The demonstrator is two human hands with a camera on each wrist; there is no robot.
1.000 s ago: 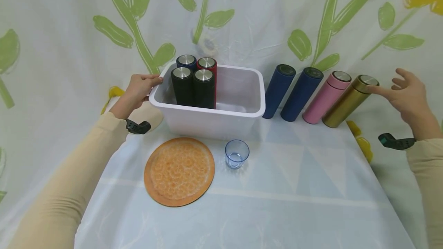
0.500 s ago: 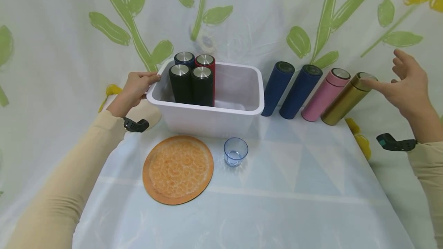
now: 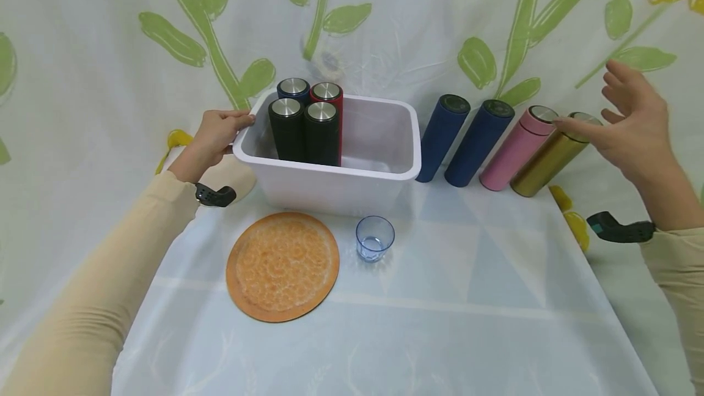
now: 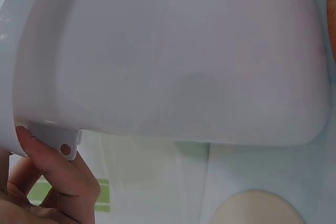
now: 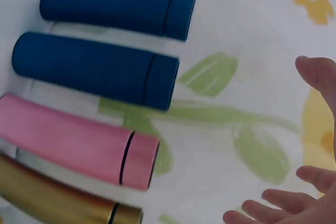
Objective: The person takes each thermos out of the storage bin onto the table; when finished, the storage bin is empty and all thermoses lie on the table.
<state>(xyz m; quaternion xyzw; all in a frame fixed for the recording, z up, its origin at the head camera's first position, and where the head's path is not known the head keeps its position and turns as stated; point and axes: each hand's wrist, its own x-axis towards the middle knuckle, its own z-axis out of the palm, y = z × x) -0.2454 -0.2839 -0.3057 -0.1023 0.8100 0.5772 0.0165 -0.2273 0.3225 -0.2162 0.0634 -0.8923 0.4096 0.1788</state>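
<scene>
My left hand grips the left rim of the white tub, where four flasks stand upright: two black, one red, one dark blue. My right hand hovers spread, grasping nothing, over the gold flask. The gold flask stands at the right end of a row of four, beside a pink flask and two blue ones. No writing shows on any flask.

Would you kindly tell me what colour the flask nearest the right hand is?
Gold: the gold flask beside the right hand, clearest in the head view.
</scene>
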